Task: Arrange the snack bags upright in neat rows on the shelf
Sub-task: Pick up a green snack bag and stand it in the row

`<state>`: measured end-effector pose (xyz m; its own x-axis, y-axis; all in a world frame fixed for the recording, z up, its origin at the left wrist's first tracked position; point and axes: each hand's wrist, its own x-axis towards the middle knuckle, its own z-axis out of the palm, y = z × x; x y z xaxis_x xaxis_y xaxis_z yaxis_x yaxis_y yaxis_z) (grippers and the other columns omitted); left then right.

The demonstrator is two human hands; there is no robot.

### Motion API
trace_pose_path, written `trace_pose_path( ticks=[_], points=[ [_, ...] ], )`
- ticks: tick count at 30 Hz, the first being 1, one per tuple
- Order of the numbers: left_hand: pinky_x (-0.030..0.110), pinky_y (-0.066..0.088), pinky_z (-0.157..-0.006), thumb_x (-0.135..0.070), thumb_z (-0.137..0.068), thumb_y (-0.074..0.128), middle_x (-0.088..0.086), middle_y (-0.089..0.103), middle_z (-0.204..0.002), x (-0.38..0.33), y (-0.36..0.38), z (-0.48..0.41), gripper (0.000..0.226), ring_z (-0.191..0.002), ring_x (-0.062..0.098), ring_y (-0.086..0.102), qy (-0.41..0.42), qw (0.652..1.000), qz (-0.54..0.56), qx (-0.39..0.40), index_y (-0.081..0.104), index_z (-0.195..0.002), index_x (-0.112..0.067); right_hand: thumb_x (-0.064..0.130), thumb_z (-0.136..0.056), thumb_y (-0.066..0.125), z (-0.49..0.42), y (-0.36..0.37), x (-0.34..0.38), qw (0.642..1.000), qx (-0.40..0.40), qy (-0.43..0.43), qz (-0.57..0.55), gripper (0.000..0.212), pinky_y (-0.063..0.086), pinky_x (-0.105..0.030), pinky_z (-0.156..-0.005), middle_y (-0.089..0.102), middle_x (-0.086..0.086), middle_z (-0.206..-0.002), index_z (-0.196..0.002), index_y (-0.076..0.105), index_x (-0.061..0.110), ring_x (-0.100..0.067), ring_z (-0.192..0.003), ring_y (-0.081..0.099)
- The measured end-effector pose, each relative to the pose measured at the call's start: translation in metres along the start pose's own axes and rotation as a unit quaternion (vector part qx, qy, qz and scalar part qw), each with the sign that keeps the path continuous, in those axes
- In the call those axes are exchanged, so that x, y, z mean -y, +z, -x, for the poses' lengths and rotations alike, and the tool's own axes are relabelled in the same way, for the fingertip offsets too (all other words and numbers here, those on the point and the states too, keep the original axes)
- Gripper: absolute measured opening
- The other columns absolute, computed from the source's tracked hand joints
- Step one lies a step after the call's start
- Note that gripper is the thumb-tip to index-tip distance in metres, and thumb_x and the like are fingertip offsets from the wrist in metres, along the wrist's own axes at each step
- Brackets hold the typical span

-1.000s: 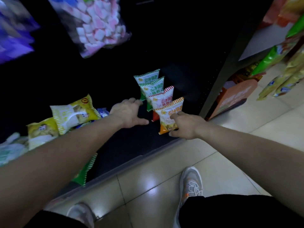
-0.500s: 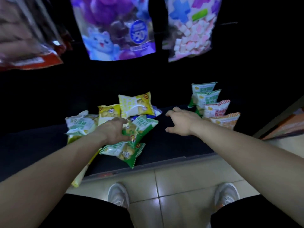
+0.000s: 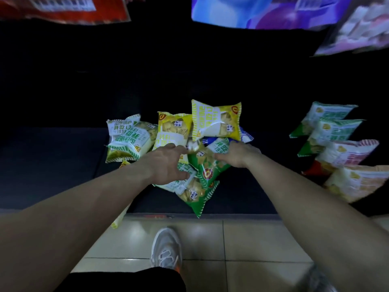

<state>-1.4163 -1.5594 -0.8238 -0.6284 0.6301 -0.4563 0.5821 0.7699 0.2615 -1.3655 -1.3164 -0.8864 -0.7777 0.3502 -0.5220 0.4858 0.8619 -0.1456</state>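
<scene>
Snack bags of shiny green, yellow and white plastic lie heaped at twelve o'clock on the dark shelf, my left hand flat on them, my right hand gripping a green one.

Outstretched left hand, right hand

One head-worn view — aimed forward and steeply down, close over a low shelf; floor tiles at six o'clock, hanging packets at twelve.
</scene>
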Motion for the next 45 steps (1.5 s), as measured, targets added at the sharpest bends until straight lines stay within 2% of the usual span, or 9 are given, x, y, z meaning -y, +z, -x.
trace_pose_path(
  ticks=[5, 9, 16, 22, 26, 32, 37, 41, 45],
  points=[
    [0.037, 0.041, -0.102, -0.056, -0.085, 0.065, 0.001, 0.035, -0.150, 0.009, -0.002, -0.007, 0.079, -0.129, 0.024, 0.044, -0.010, 0.999, 0.039, -0.005, 0.028, -0.149, -0.028, 0.100, -0.040, 0.056, -0.017, 0.009, 0.001, 0.997, 0.008, 0.055, -0.054, 0.096, 0.041, -0.046, -0.098, 0.065, -0.006, -0.118, -0.090, 0.071, 0.019, -0.033, -0.116, 0.053],
    [0.032, 0.040, -0.098, -0.055, -0.086, 0.065, 0.001, 0.037, -0.148, 0.007, -0.005, -0.010, 0.077, -0.128, 0.023, 0.044, -0.008, 0.999, 0.050, -0.010, 0.030, -0.148, -0.027, 0.096, -0.031, 0.064, -0.021, 0.003, -0.005, 0.997, 0.028, 0.054, -0.045, 0.103, 0.044, -0.039, -0.090, 0.056, 0.003, -0.113, -0.096, 0.059, 0.016, -0.027, -0.109, 0.056],
    [0.036, 0.039, -0.102, -0.053, -0.087, 0.064, 0.002, 0.028, -0.155, -0.007, -0.008, -0.008, 0.075, -0.132, 0.025, 0.042, -0.004, 0.999, 0.038, -0.005, 0.029, -0.149, -0.029, 0.061, -0.049, 0.091, -0.013, -0.012, -0.031, 0.992, 0.028, 0.009, -0.120, 0.059, 0.053, -0.029, -0.069, 0.067, 0.001, -0.091, -0.086, 0.068, 0.021, -0.015, -0.082, 0.063],
    [0.033, 0.041, -0.095, -0.051, -0.087, 0.065, 0.004, 0.036, -0.147, -0.024, -0.013, -0.004, 0.073, -0.126, 0.027, 0.047, 0.022, 0.999, 0.002, -0.025, 0.031, -0.147, -0.027, 0.047, -0.049, 0.095, 0.024, -0.037, -0.059, 1.000, 0.021, -0.008, -0.017, 0.067, 0.054, -0.031, -0.078, 0.067, 0.002, -0.107, -0.105, 0.065, 0.023, -0.016, -0.091, 0.062],
    [0.028, 0.036, -0.085, -0.050, -0.087, 0.065, 0.004, 0.035, -0.148, -0.045, -0.018, -0.002, 0.073, -0.123, 0.025, 0.048, 0.046, 0.998, -0.001, -0.037, 0.032, -0.148, -0.025, 0.053, -0.048, 0.093, 0.066, -0.066, -0.078, 0.997, -0.047, -0.052, 0.039, 0.106, 0.048, -0.034, -0.084, 0.048, -0.002, -0.127, -0.140, 0.046, 0.027, -0.023, -0.114, 0.052],
    [0.039, 0.044, -0.101, -0.057, -0.077, 0.073, -0.004, 0.039, -0.149, -0.103, -0.023, 0.011, 0.091, -0.130, 0.017, 0.044, 0.129, 0.983, 0.073, -0.107, 0.026, -0.150, -0.030, 0.061, -0.049, 0.089, 0.147, -0.085, -0.109, 0.985, -0.106, -0.131, 0.026, 0.109, 0.042, -0.031, -0.083, 0.043, 0.009, -0.121, -0.142, 0.042, 0.030, -0.018, -0.113, 0.049],
    [0.042, 0.051, -0.088, -0.068, -0.056, 0.080, -0.006, 0.054, -0.131, -0.167, -0.031, 0.022, 0.097, -0.117, 0.015, 0.052, 0.196, 0.962, 0.158, -0.110, 0.029, -0.137, -0.050, 0.060, -0.048, 0.090, 0.185, -0.082, -0.122, 0.976, -0.137, -0.167, -0.030, 0.104, 0.038, -0.028, -0.083, 0.045, 0.012, -0.120, -0.139, 0.047, 0.031, -0.011, -0.108, 0.047],
    [0.047, 0.054, -0.067, -0.049, -0.060, 0.088, 0.002, 0.068, -0.088, -0.196, -0.030, 0.020, 0.068, -0.080, 0.020, 0.066, 0.216, 0.943, 0.219, -0.128, 0.044, -0.112, -0.042, 0.059, -0.047, 0.091, 0.193, -0.084, -0.135, 0.967, -0.161, -0.181, -0.081, 0.102, 0.045, -0.032, -0.086, 0.046, 0.012, -0.119, -0.136, 0.049, 0.031, -0.010, -0.107, 0.049],
    [0.040, 0.050, -0.054, -0.047, -0.062, 0.088, 0.006, 0.066, -0.079, -0.210, -0.033, 0.013, 0.063, -0.059, 0.013, 0.059, 0.215, 0.935, 0.220, -0.175, 0.046, -0.108, -0.038, 0.059, -0.053, 0.089, 0.193, -0.087, -0.159, 0.950, -0.179, -0.167, -0.195, 0.091, 0.046, -0.026, -0.084, 0.053, 0.017, -0.119, -0.133, 0.051, 0.038, -0.006, -0.106, 0.054]
  ],
)
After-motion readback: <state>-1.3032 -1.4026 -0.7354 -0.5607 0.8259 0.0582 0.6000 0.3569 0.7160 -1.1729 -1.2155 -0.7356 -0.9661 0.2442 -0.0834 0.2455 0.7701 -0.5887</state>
